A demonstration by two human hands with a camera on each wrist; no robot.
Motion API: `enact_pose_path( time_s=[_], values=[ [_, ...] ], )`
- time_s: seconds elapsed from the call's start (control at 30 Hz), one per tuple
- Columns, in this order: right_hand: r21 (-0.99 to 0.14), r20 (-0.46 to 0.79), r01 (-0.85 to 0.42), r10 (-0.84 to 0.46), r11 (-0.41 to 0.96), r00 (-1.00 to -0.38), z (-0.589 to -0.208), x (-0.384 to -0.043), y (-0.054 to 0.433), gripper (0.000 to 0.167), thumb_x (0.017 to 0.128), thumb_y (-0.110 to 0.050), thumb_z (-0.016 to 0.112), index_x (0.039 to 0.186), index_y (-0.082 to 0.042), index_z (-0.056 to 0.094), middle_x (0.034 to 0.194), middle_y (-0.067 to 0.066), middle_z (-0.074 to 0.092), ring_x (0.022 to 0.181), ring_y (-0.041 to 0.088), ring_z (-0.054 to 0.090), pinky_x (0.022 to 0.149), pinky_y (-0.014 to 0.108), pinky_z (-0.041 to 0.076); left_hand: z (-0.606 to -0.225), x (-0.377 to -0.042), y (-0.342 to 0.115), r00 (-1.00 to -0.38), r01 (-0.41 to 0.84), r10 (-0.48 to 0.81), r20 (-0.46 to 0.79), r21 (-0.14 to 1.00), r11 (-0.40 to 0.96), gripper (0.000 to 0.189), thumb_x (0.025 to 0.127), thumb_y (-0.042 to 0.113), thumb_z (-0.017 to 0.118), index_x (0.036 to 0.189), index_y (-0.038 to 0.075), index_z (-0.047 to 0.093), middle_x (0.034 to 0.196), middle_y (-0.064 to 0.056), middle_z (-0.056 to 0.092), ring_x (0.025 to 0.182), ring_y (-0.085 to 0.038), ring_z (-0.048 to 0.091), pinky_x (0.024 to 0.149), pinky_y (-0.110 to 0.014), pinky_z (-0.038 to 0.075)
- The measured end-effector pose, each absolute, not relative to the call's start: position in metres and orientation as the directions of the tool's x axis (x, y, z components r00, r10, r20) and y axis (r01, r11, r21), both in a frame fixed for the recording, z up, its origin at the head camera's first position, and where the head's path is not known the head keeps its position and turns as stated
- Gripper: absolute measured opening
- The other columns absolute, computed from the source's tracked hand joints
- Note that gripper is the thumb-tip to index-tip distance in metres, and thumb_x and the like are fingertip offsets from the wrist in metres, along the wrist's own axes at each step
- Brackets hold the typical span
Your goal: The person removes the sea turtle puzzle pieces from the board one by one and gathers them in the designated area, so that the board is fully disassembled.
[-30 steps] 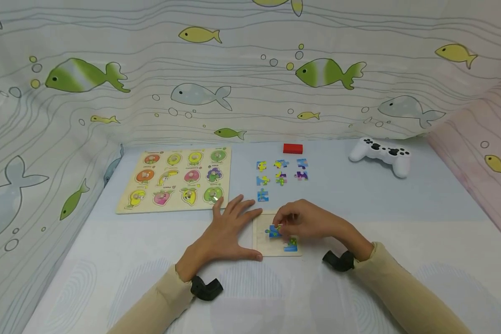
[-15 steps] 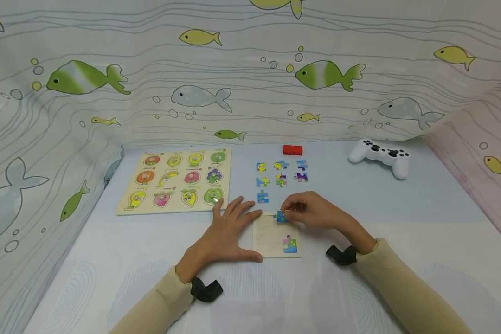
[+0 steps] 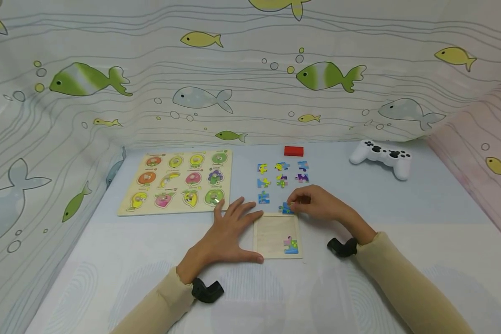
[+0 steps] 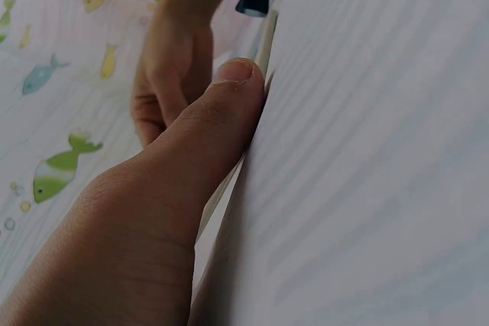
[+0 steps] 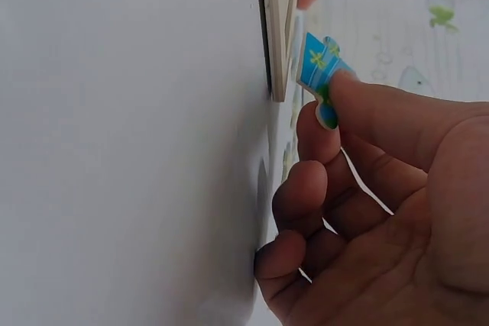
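Note:
My right hand [image 3: 321,204] pinches a blue jigsaw piece [image 3: 285,208] between thumb and forefinger, just beyond the far right corner of a small wooden puzzle tray [image 3: 273,229]. In the right wrist view that jigsaw piece [image 5: 317,62] shows yellow star shapes, and the other fingers are curled. Joined pieces [image 3: 291,246] with pink, green and blue print lie in the tray's near right corner. Fingers spread, my left hand [image 3: 227,234] rests at the tray's left side. The left wrist view shows its thumb [image 4: 221,104] against the tray's edge.
Several loose jigsaw pieces [image 3: 281,180] lie in rows beyond the tray. Behind them is a red block [image 3: 294,151]. A wooden fruit peg board [image 3: 179,185] lies at the left, its near right corner by my left fingers. A white game controller [image 3: 382,157] sits at the back right.
My right hand has lifted the blue jigsaw piece away from the joined pieces and carried it away from me, past the tray's far edge. The left hand has stayed in place.

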State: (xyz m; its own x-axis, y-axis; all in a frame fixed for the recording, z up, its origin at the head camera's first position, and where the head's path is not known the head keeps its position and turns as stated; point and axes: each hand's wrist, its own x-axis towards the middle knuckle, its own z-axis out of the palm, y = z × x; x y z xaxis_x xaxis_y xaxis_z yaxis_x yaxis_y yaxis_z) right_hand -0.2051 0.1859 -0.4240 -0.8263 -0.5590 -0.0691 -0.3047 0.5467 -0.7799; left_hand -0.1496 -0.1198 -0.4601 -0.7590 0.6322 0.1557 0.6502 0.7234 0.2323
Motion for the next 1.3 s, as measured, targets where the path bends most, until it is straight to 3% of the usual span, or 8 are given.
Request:
enact_pose_path(
  time_s=[0.43,0.67,0.9,1.13,1.3],
  values=[
    [-0.713,-0.113,-0.296,-0.52,0.636,-0.847,-0.424,-0.224,0.177,0.01,0.098,-0.016,0.067,0.106,-0.012,0.073,0.103,0.003,0.071,0.092,0.019,0.055,0.084,0.031,0.049,-0.46,-0.148,-0.119,-0.76,0.649,0.631,0.156,0.238,0.723,0.107,0.065,0.083,0.07,0.154,0.029,0.045,0.162,-0.003,0.038,0.156,-0.035,0.022,0.117,-0.071,0.006],
    [-0.703,-0.106,-0.294,-0.504,0.648,-0.857,-0.421,-0.227,0.172,0.018,0.097,-0.014,0.067,0.114,-0.012,0.074,0.109,0.004,0.071,0.093,0.02,0.056,0.085,0.031,0.05,-0.46,-0.149,-0.12,-0.762,0.645,0.63,0.145,0.238,0.726,0.108,0.065,0.084,0.07,0.155,0.03,0.044,0.162,-0.002,0.037,0.156,-0.035,0.021,0.118,-0.071,0.004],
    [-0.695,-0.105,-0.289,-0.492,0.658,-0.864,-0.421,-0.227,0.171,0.025,0.096,-0.015,0.067,0.121,-0.015,0.072,0.094,0.003,0.061,0.091,0.02,0.053,0.079,0.031,0.046,-0.461,-0.15,-0.119,-0.764,0.644,0.63,0.139,0.233,0.729,0.107,0.066,0.085,0.069,0.155,0.031,0.043,0.163,-0.002,0.036,0.156,-0.034,0.02,0.118,-0.071,0.003],
    [-0.686,-0.091,-0.309,-0.499,0.659,-0.862,-0.422,-0.227,0.169,0.031,0.089,-0.017,0.078,0.119,-0.013,0.072,0.091,0.002,0.061,0.086,0.019,0.053,0.075,0.028,0.046,-0.462,-0.15,-0.119,-0.764,0.644,0.63,0.14,0.221,0.732,0.107,0.066,0.085,0.068,0.155,0.031,0.043,0.163,-0.002,0.036,0.156,-0.033,0.02,0.118,-0.071,0.003],
    [-0.655,-0.074,-0.343,-0.509,0.673,-0.857,-0.425,-0.227,0.168,0.03,0.088,-0.016,0.079,0.116,-0.012,0.072,0.091,0.002,0.062,0.084,0.018,0.053,0.074,0.027,0.048,-0.462,-0.15,-0.119,-0.767,0.641,0.627,0.139,0.213,0.737,0.108,0.066,0.086,0.067,0.155,0.032,0.042,0.163,-0.001,0.035,0.157,-0.033,0.02,0.118,-0.07,0.003]
  ],
)
